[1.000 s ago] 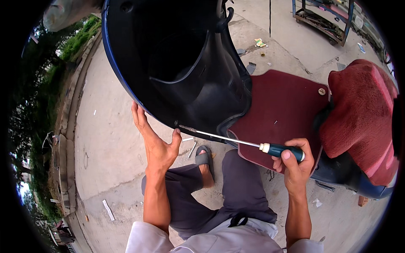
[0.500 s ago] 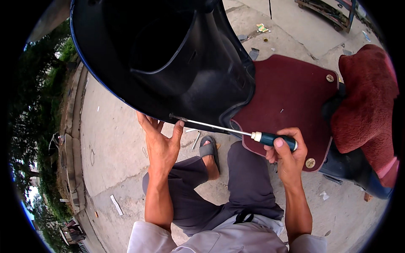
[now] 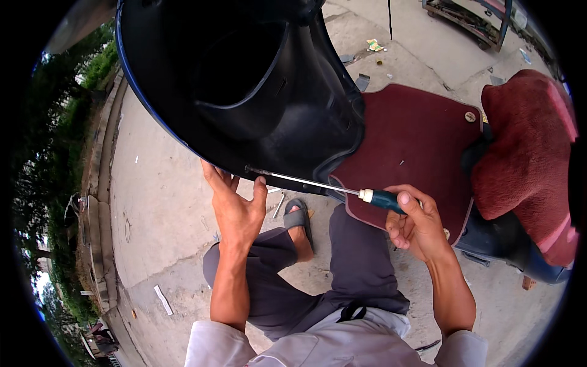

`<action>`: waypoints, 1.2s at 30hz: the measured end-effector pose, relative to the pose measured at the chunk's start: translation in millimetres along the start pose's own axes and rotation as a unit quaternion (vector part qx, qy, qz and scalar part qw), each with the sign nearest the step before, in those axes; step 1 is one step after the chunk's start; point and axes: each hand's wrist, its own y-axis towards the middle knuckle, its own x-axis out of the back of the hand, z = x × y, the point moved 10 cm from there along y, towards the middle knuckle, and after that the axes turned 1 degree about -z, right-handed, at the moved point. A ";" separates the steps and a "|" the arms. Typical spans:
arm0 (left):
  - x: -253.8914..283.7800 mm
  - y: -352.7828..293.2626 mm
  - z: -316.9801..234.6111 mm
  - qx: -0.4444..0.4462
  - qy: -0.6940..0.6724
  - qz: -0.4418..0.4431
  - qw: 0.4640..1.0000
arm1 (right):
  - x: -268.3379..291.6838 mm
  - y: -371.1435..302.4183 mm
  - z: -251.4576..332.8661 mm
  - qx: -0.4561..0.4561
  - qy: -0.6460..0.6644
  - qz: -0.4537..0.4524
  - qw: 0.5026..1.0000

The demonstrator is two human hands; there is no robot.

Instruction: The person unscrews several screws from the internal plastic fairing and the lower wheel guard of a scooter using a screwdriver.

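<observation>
A long screwdriver [image 3: 386, 200] with a dark green handle lies in my right hand [image 3: 420, 221], its fingers and thumb closed round the handle. The bright shaft slants up to the left, and its dark tip rests against the lower edge of the scooter's black leg shield [image 3: 269, 131]. At that edge my left hand [image 3: 235, 205] grips the rim, with fingers partly hidden behind it and the thumb up against the shaft near its tip. The screw head, if any, is too small to make out. A dark red floor mat [image 3: 409, 147] adjoins the shield.
A red plush cover [image 3: 526, 153] drapes over the seat at the right. My sandalled foot [image 3: 298, 223] stands on the concrete below the shield. Litter [image 3: 374, 45] lies beyond the mat, and a wheeled cart [image 3: 471, 21] stands at the far right. A kerb [image 3: 98, 220] with plants runs along the left.
My right hand has turned about the handle, its grip looser and the wrist swung to the right. The left hand keeps its place at the rim. The view has shifted slightly.
</observation>
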 end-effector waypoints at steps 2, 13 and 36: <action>-0.7 0.9 -2.4 -0.003 0.000 -0.003 1.000 | -0.9 -1.5 11.5 0.054 -0.050 0.024 0.997; 8.2 1.4 -0.2 -0.033 0.014 -0.006 0.999 | -13.4 3.7 17.3 -0.083 -0.027 0.111 0.990; -88.1 -53.6 26.2 0.334 -0.530 0.083 0.775 | -48.2 -13.3 45.6 0.301 -0.531 0.109 0.785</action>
